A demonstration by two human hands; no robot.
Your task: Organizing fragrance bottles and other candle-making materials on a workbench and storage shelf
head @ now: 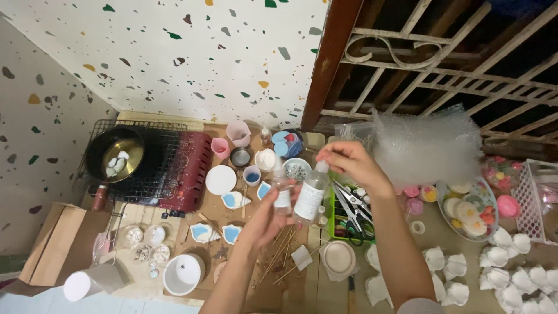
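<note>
Two hands meet on one clear bottle (310,197) above the table (436,235): left hand (268,218) cups its lower body, right hand (349,163) pinches the cap; its long axis tilts up-right.

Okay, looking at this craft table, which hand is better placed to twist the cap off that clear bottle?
Right. The right hand already pinches the top of the clear bottle, while the left hand cups its lower body, steadying it.

Home craft workbench, portable stove (185,170), pan (114,153), scissors (350,216), shell moulds (501,256)
</note>
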